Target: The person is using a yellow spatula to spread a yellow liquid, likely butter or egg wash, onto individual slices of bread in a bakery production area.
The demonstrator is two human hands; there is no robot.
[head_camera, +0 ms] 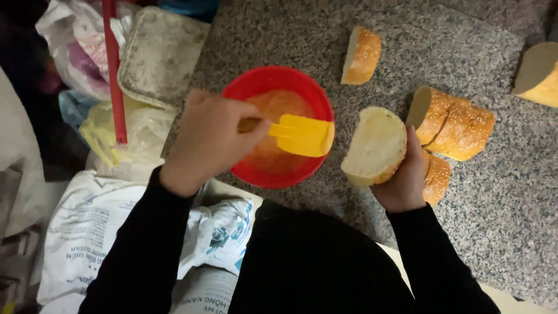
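Left hand is gripping a yellow silicone spatula over the round red plastic bowl; right hand (beside bowl) is clutching a cut white bread piece.

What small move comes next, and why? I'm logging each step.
Probably carry the spatula from the red bowl to the bread. The left hand holds its loaded blade over the bowl; the right hand holds the cut face up, still bare.

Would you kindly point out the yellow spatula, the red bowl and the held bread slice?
spatula (pixel 303 135), head view, middle of its blade.
bowl (pixel 256 82), head view, far rim.
bread slice (pixel 375 143), head view, white cut face.
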